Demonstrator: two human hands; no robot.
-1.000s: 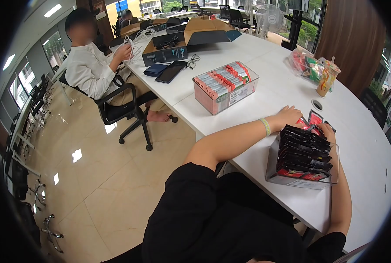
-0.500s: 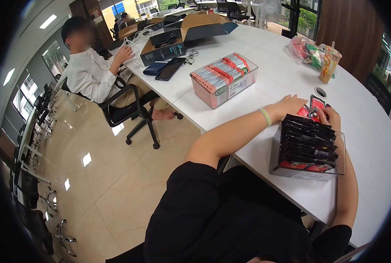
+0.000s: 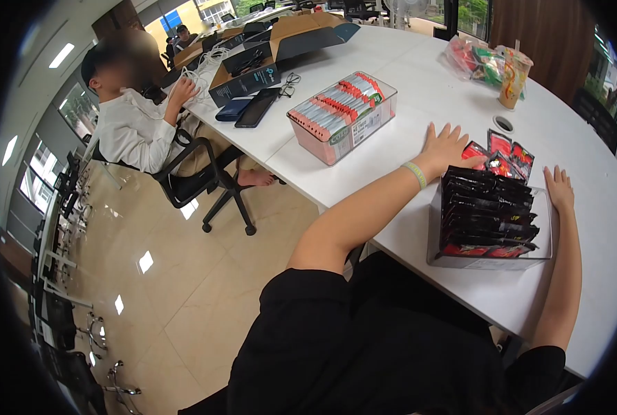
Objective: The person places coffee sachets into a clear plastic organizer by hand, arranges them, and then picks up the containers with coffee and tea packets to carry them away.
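Observation:
My left hand (image 3: 444, 151) lies on the white table with its fingers spread, its thumb by a small group of red and black packets (image 3: 503, 156). To the right of those packets my right hand (image 3: 561, 188) rests on the tabletop, fingers stretched out and nothing in them. Between my forearms stands a clear plastic box (image 3: 489, 263), filled with a row of upright black and red packets (image 3: 488, 214). Farther left is a second clear box (image 3: 379, 123) with rows of red and silver sachets (image 3: 339, 105).
A person (image 3: 132, 131) in a white shirt sits at the left, holding white cable (image 3: 196, 77). Near them are an open cardboard box (image 3: 246, 84), a phone (image 3: 258, 108) and glasses (image 3: 291, 84). A drink cup (image 3: 514, 77), a plastic bag (image 3: 475, 61) and a table hole (image 3: 503, 124) are beyond my hands.
My right hand has let go of the packets and moved right, onto the table. My left hand's fingers have spread wider. The camera view has shifted slightly.

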